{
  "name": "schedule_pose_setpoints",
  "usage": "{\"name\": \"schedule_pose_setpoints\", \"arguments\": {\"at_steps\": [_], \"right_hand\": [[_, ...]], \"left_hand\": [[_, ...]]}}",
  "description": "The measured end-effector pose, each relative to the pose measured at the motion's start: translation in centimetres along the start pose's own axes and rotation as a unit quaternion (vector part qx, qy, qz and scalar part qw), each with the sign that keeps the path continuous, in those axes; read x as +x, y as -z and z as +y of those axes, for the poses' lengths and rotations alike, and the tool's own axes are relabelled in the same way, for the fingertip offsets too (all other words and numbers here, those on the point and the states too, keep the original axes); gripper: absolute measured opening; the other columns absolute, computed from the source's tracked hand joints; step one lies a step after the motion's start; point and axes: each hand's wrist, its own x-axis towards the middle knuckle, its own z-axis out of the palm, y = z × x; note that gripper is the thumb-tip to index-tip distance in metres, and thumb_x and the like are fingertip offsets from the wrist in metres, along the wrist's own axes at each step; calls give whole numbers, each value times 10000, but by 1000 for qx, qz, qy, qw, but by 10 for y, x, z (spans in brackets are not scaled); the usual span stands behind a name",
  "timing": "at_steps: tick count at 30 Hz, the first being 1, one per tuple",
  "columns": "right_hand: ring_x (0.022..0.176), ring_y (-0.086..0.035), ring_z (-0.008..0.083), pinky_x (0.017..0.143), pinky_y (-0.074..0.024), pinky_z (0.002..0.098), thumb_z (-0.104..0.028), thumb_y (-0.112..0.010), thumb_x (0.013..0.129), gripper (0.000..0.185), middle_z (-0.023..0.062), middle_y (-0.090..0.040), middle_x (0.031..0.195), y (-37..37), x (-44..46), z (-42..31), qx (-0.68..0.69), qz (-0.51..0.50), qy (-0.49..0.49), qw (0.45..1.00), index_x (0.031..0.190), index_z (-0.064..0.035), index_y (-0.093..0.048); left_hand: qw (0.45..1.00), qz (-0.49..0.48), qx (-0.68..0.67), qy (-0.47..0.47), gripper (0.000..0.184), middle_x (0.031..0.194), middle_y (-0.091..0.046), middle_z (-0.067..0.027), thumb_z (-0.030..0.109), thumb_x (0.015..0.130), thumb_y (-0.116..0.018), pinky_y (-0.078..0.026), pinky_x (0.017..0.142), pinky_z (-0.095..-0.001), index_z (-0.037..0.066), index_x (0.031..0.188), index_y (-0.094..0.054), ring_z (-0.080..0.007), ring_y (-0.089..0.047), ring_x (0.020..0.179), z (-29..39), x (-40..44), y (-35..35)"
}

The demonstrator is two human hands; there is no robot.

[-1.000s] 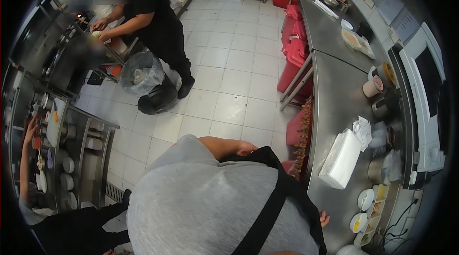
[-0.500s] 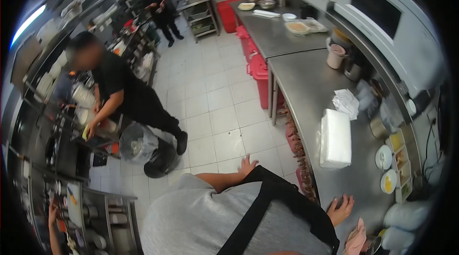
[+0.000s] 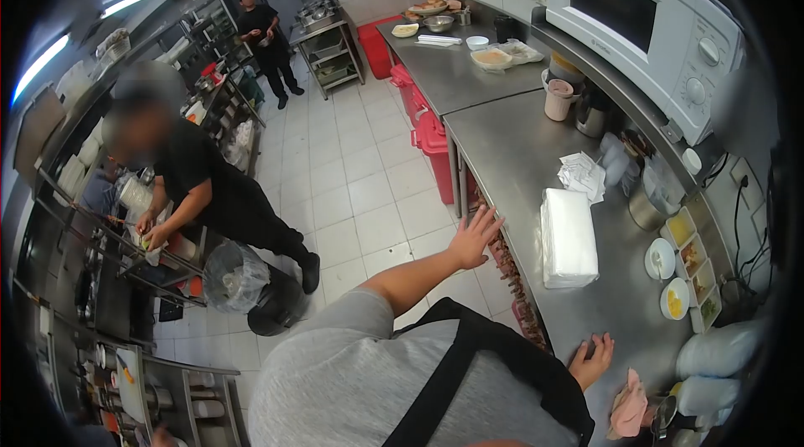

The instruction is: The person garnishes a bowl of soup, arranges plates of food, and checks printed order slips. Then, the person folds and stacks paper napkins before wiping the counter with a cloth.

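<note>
My left hand (image 3: 476,237) is stretched out at the near edge of the steel counter (image 3: 511,145). Its fingers are spread and hold nothing; whether they touch the edge I cannot tell. My right hand (image 3: 592,361) rests on the counter top with its fingers apart and nothing in them. Between and beyond my hands lies a white block-shaped pack (image 3: 569,237), which looks like napkins. Crumpled white papers (image 3: 581,177) lie just behind it. A pink cloth (image 3: 628,405) is to the right of my right hand.
White bowls (image 3: 660,258) and a sectioned container of ingredients (image 3: 695,267) line the counter's back. A microwave (image 3: 645,24) sits on the shelf above. Red bins (image 3: 431,145) stand under the counter. A person in black (image 3: 209,179) works at the left beside a lined trash bin (image 3: 239,275); another stands farther back.
My left hand has moved up and right, from over the floor to the counter edge. My right hand stays on the counter. The view has shifted, and the person at left has brought both hands together.
</note>
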Motion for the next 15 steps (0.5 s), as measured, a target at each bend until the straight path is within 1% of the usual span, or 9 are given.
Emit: {"name": "schedule_pose_setpoints", "arguments": {"at_steps": [2,3,4,5,6,9,11,13,15], "right_hand": [[1245,-401,394,1026,-290,495,-123,-607,791,267,171,-504,1286,-1,-1,2,1,1,0,1000,1040,-27,-598],[1245,-401,393,1026,-290,495,-122,-608,789,266,170,-504,1286,-1,-1,2,2,3,1,1000,1038,-27,-598],[1245,-401,393,1026,-289,495,-122,-607,788,267,170,-503,1287,-1,-1,1,4,2,-1,1000,1038,-27,-598],[1246,-401,393,1027,-288,495,-121,-607,787,268,170,-503,1287,0,0,-1,6,2,-2,1000,1038,-28,-598],[1246,-401,392,1027,-288,495,-120,-607,787,268,170,-502,1287,1,0,-1,8,0,-4,1000,1038,-28,-598],[1247,-399,392,1028,-285,495,-120,-606,786,268,170,-502,1286,1,0,-1,12,3,-4,1000,1038,-28,-598],[1249,-398,392,1028,-284,495,-121,-606,786,269,169,-502,1285,2,0,0,10,-2,-4,1000,1038,-28,-598],[1250,-396,391,1029,-283,494,-122,-606,788,268,169,-502,1286,3,0,-1,10,-7,-3,1000,1039,-28,-598],[1251,-395,390,1030,-282,491,-124,-605,792,266,169,-501,1287,3,0,-2,9,-8,-6,1000,1040,-27,-598]], "left_hand": [[996,-84,23,-1,1077,1509,-150,-176,236,653,-773,-257,1050,-578,197,1482,-87,-354,-180,1393,-5,8,4],[986,-150,-69,27,1037,1493,-200,-180,253,678,-759,-304,1034,-542,196,1480,-105,-361,-249,1361,-11,11,-4],[962,-214,-160,56,997,1478,-250,-184,270,703,-744,-352,1019,-507,194,1478,-122,-367,-317,1329,-22,14,-21],[959,-273,-71,10,955,1403,-358,-194,293,722,-724,-385,993,-475,190,1475,-145,-367,-397,1264,-36,15,-56],[944,-328,19,-36,915,1328,-467,-204,317,742,-704,-417,967,-443,186,1472,-169,-367,-477,1200,-43,14,-85],[944,-324,-32,52,841,1165,-582,-214,323,761,-670,-463,891,-452,193,1462,-226,-355,-565,1081,-32,-6,-61],[969,-246,12,18,881,1030,-632,-206,271,757,-665,-499,799,-447,234,1473,-153,-363,-614,944,-42,5,-64],[988,-118,-50,85,943,1015,-632,-188,240,755,-659,-508,742,-445,281,1474,-51,-367,-621,888,-18,14,-8],[998,-10,-45,33,995,977,-635,-184,203,754,-654,-509,707,-438,305,1465,34,-362,-626,845,-10,32,8]]}}
